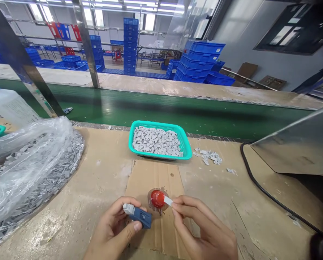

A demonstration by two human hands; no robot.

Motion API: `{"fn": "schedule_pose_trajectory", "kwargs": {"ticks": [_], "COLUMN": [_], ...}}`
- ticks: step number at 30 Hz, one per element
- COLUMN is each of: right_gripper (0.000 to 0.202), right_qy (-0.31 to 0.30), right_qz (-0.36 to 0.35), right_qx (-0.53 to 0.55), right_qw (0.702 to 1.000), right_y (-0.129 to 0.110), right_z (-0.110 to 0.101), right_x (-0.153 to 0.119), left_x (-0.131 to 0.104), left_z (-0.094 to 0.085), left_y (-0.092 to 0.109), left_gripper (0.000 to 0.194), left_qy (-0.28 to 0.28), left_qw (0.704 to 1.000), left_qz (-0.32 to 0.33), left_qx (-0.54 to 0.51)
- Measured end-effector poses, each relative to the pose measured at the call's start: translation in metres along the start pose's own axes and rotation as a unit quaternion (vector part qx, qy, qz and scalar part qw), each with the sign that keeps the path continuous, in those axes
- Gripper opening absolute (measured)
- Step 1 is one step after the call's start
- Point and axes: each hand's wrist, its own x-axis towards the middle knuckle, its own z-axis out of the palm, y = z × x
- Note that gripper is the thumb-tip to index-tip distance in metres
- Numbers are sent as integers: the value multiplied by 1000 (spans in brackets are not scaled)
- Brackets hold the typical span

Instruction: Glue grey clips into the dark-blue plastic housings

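Observation:
My left hand (118, 227) grips a dark blue plastic part (142, 216) with a light grey piece (129, 208) at its upper left end. Between thumb and fingers of my right hand (202, 225) is a small light grey piece (168, 200), its far end touching or just over a small red container (157, 198). The red container sits on a cardboard strip (167, 177), with a dark wet stain around it. Beyond the strip stands a turquoise basket (188, 146) filled with small grey pieces.
Loose grey pieces (211, 157) lie right of the basket. A plastic bag (42, 169) of grey parts fills the left side, near a white jug (11, 106). A green conveyor (118, 108) runs behind; a black cable (255, 180) curves at right.

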Motion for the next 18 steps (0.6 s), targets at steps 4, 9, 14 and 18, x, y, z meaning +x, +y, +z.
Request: {"fn": "schedule_pose_trajectory", "kwargs": {"ticks": [4,9,14,18], "right_gripper": [11,28,33,28], "right_qy": [-99,-130,-107,-128], "right_qz": [30,46,20,40], "right_qx": [145,226,228,239], "right_qw": [984,964,968,962], "right_y": [-12,-18,-18,-21], "right_z": [-1,3,7,6], "right_x": [-2,-4,-7,-11], "left_x": [-1,-2,-3,-7], "left_z": [2,3,-1,-2], "left_y": [-2,-5,-8,-9], "left_gripper": [28,25,25,27], "left_qy": [-25,-37,-39,-17], "left_qw": [999,999,999,1000], "left_qz": [-8,-1,0,-4], "left_qx": [-31,-27,-25,-2]}}
